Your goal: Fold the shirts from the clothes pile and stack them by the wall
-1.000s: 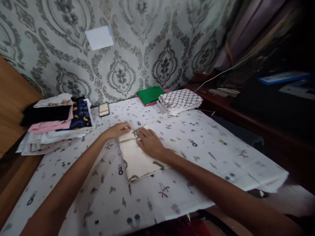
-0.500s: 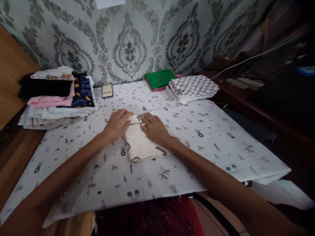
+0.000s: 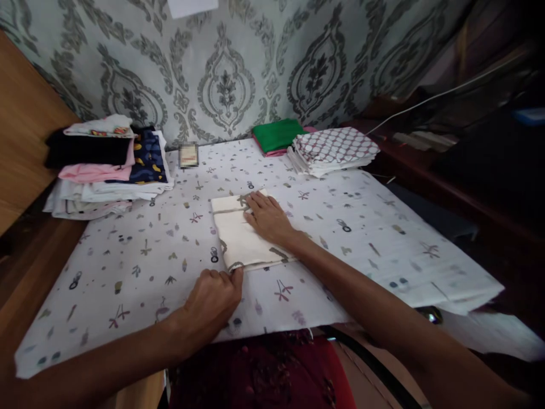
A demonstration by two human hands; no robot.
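A folded cream cloth with grey-brown markings lies flat on the table cover in front of me. My right hand rests flat on its upper right part, fingers stretched out together. At the near left corner of the cloth is my left hand, its fingers curled in and the tips pinching the near edge. How much fabric sits between those fingertips is hidden.
On the left stands a stack of folded clothes. At the back right are a green folded cloth and a pile topped with a patterned cloth. A small blurred card lies near the patterned wall.
My left hand has come from the far left edge of the folded cloth down to its near left corner and curled its fingers there. My right hand stays flat on the cloth.
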